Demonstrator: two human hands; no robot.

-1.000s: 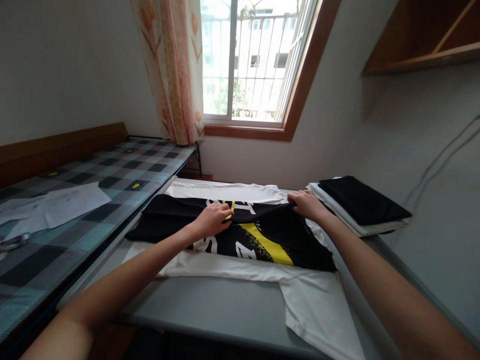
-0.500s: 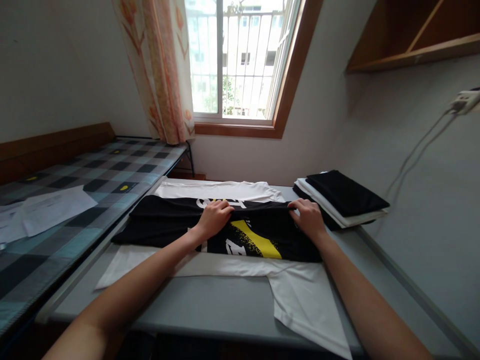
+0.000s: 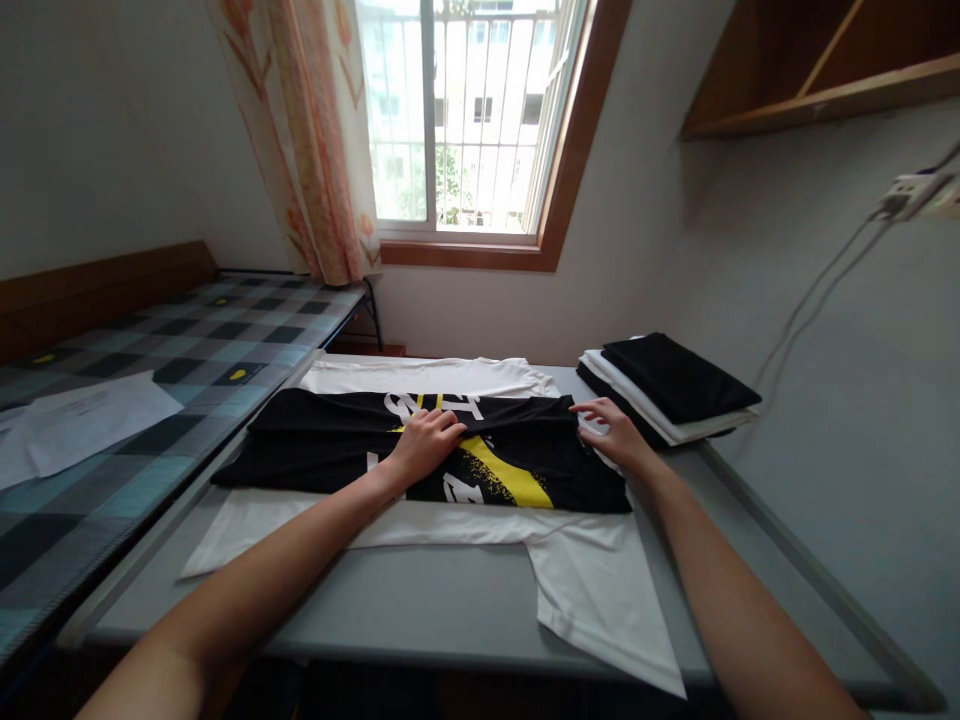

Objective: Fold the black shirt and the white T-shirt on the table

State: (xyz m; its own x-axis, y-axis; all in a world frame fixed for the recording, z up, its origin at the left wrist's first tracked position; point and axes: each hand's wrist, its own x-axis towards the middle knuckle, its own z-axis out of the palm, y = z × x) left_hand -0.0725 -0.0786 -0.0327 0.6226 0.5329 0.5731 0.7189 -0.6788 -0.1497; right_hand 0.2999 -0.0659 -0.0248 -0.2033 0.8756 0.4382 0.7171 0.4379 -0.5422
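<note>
On a grey table (image 3: 420, 600), below a window (image 3: 457, 130) at 12 o'clock, a black shirt (image 3: 487, 465) with white and yellow print lies stretched from left to right, a fold running along its length. Beneath it spreads a white shirt (image 3: 450, 528), one sleeve (image 3: 600, 590) reaching out at 4 o'clock. From the black shirt, a stack (image 3: 675, 385) of folded cloth sits towards 3 o'clock; papers (image 3: 97, 415) lie on a bed (image 3: 251, 325) at 9 o'clock. The left hand (image 3: 427, 440) rests on the black shirt's middle, fingers curled; whether they pinch cloth cannot be told. The right hand (image 3: 611, 432) is at the 3 o'clock end, thumb and forefinger parted, close to the fold's corner; contact is unclear. The black shirt looks light, soft and limp, hardly fragile or slippery. It should handle best by the fold, one hand towards each end, pinching black cloth only, since the white layer could drag along.
</note>
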